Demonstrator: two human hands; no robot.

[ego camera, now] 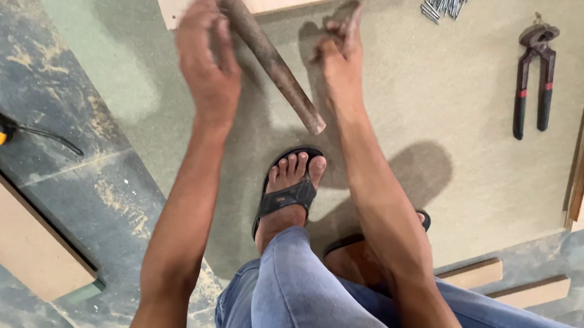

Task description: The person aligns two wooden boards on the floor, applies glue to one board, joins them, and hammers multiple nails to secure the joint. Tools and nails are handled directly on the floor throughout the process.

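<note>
Dusty grey-green workshop board: the left hand, fingers loosely curled, rests beside a long brown wooden hammer handle lying loose; the right hand pinches something small, unidentifiable, near 1 pile of steel nails.

Bare forearms, blue jeans, black strapped sandals on both feet.

You stand on a large grey-green fibreboard sheet lying on the dusty floor. On the sheet, red-handled iron pincers lie near its right edge, loose steel nails just left of them.
</note>
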